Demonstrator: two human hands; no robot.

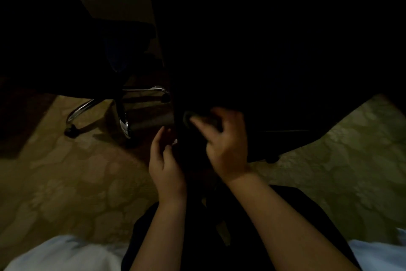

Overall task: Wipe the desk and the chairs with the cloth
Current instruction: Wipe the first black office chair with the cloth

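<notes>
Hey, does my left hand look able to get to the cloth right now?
Probably yes. The left hand sits just below and left of the cloth, which the right hand holds against the dark chair. Nothing shows between them, though the dim light hides detail.

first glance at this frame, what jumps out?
The two hands at centre stand out from a very dark frame: the right hand grips a dark cloth against the edge of a large dark chair. The left hand is close beside it, its hold unclear. At left, the chrome base of a second chair glints on the patterned carpet.
</notes>
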